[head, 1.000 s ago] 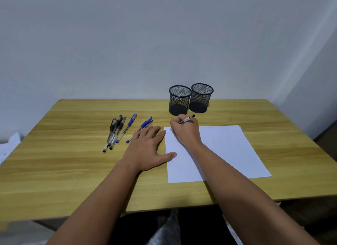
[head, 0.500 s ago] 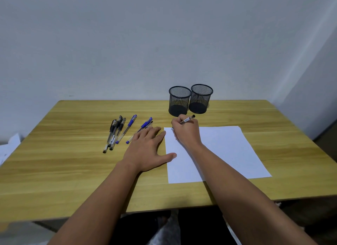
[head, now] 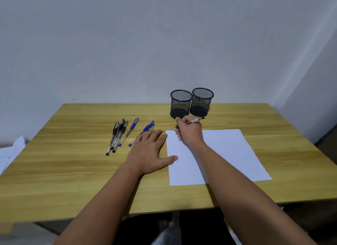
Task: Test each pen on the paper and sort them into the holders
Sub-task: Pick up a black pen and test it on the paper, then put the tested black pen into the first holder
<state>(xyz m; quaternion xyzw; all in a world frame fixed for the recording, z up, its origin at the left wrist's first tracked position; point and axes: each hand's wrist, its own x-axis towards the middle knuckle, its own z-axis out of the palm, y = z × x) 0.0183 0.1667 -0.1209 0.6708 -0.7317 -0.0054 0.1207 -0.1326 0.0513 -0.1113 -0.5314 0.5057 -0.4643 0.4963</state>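
Almost nothing has changed in the last second. The right hand (head: 190, 131) still grips a pen (head: 194, 120) in a writing hold, fingers curled round it, with the tip down at the far left corner of the paper (head: 224, 153). I cannot see any ink mark there; the hand hides that spot. The left hand (head: 149, 151) stays flat with straight fingers, mostly on the table (head: 73, 171), its thumb lying over the left edge of the sheet to keep it steady. The other pens (head: 124, 133) lie in a loose group to the left, untouched. Both holders (head: 191, 103) stand behind the paper and seem empty. I judge that the first test is still going on and no sorting has begun.
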